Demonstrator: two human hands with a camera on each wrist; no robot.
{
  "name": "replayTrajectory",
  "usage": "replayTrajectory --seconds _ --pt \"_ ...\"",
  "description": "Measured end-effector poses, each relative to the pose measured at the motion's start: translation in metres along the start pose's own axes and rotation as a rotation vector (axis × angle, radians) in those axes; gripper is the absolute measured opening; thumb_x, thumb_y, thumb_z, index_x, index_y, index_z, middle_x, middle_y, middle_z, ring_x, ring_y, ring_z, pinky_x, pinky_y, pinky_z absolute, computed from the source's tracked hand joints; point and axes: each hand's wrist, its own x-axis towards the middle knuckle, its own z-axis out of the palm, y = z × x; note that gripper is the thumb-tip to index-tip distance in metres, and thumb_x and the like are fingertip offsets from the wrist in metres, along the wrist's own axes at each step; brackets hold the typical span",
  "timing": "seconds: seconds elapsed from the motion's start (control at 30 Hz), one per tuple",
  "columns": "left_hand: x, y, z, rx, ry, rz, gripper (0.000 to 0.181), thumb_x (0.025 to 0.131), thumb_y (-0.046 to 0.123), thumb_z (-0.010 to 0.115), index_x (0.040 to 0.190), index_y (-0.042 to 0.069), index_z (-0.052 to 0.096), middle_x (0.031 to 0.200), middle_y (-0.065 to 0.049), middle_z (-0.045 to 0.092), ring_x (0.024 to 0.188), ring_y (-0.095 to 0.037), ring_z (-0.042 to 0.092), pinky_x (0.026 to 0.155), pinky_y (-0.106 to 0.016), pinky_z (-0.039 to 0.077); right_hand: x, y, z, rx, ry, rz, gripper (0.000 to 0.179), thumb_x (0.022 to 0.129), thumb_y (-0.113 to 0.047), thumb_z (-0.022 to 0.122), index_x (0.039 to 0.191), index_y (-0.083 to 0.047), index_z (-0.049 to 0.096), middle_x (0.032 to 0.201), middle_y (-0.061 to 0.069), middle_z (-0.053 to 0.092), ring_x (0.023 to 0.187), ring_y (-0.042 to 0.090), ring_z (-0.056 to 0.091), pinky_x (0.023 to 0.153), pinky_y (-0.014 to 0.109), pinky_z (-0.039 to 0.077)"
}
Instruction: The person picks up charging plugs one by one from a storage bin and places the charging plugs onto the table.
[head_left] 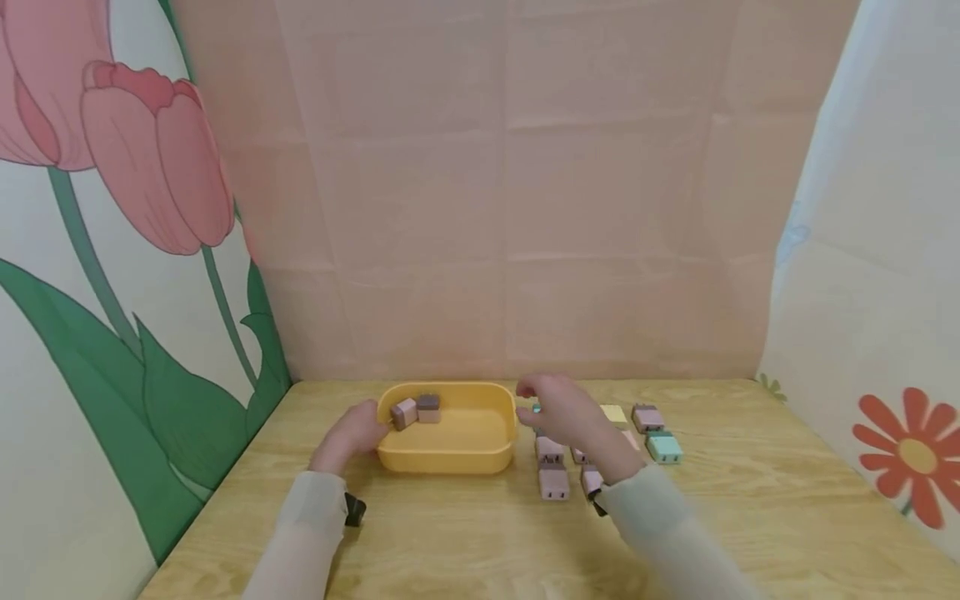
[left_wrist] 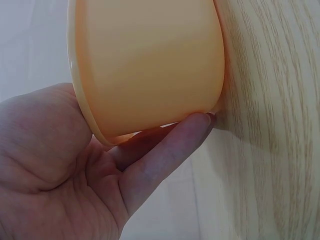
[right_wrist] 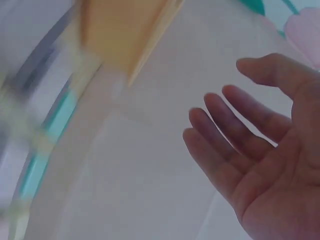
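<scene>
A shallow yellow plastic bin stands on the table with two small pink-and-brown blocks inside, near its left end. My left hand grips the bin's left end; in the left wrist view its fingers lie against the outside wall, and the thumb tip is hidden behind the rim. My right hand hovers just right of the bin, above a group of similar blocks. The right wrist view shows its fingers spread and slightly bent, holding nothing.
Pink blocks with dark tops, a teal block and a pale yellow block sit right of the bin, partly covered by the right arm. A pinkish backdrop rises behind the wood-grain table; flower-printed sheets flank it.
</scene>
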Motion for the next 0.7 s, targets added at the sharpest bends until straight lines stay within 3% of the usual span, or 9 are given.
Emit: replayTrajectory --seconds 0.23,0.37,0.47,0.53,0.63,0.7 --pt "0.001 -0.003 0.002 -0.034 -0.007 -0.011 0.030 0.102 0.010 0.059 0.125 -0.009 0.062 0.100 -0.016 0.070 0.079 -0.022 0.069 0.067 -0.030 0.056 0.040 -0.055 0.037 -0.015 -0.013 -0.030 0.027 0.097 -0.021 0.079 0.119 -0.006 0.073 0.120 0.011 0.076 0.107 0.026 0.073 0.094 0.046 0.062" --pt "0.000 -0.003 0.000 -0.039 -0.004 -0.008 0.032 0.102 0.010 0.059 0.126 -0.010 0.061 0.102 -0.017 0.070 0.080 -0.023 0.068 0.067 -0.030 0.056 0.061 -0.080 0.058 0.022 -0.059 -0.003 0.030 0.097 -0.032 0.081 0.112 -0.007 0.074 0.108 0.007 0.076 0.087 0.020 0.068 0.079 0.038 0.059" --pt "0.000 -0.004 0.000 -0.038 -0.004 0.008 0.033 0.101 0.011 0.060 0.126 -0.011 0.061 0.102 -0.017 0.070 0.080 -0.023 0.068 0.067 -0.031 0.056 0.073 -0.094 0.072 0.043 -0.056 -0.003 0.025 0.097 -0.031 0.081 0.101 -0.008 0.073 0.092 0.003 0.071 0.074 0.016 0.057 0.066 0.031 0.049" --pt "0.001 -0.005 0.000 -0.036 -0.002 0.015 0.032 0.101 0.011 0.060 0.125 -0.010 0.061 0.101 -0.017 0.070 0.079 -0.023 0.068 0.067 -0.031 0.056 0.080 -0.101 0.081 0.032 -0.054 -0.001 0.019 0.097 -0.026 0.079 0.099 -0.009 0.070 0.090 0.003 0.067 0.073 0.015 0.054 0.064 0.030 0.045" --pt "0.000 -0.004 -0.001 -0.037 0.002 0.015 0.029 0.102 0.011 0.060 0.122 -0.009 0.062 0.100 -0.016 0.070 0.078 -0.022 0.069 0.065 -0.031 0.057 0.093 -0.110 0.096 -0.048 -0.037 0.015 0.016 0.096 -0.024 0.080 0.100 -0.011 0.071 0.099 0.003 0.069 0.080 0.016 0.060 0.068 0.032 0.052" --pt "-0.001 -0.003 -0.001 -0.034 0.003 0.012 0.028 0.102 0.010 0.059 0.122 -0.009 0.062 0.099 -0.016 0.070 0.077 -0.022 0.069 0.066 -0.031 0.057 0.095 -0.113 0.100 -0.095 -0.013 0.017 0.024 0.098 -0.030 0.079 0.108 -0.009 0.071 0.111 0.006 0.069 0.090 0.018 0.065 0.078 0.035 0.058"
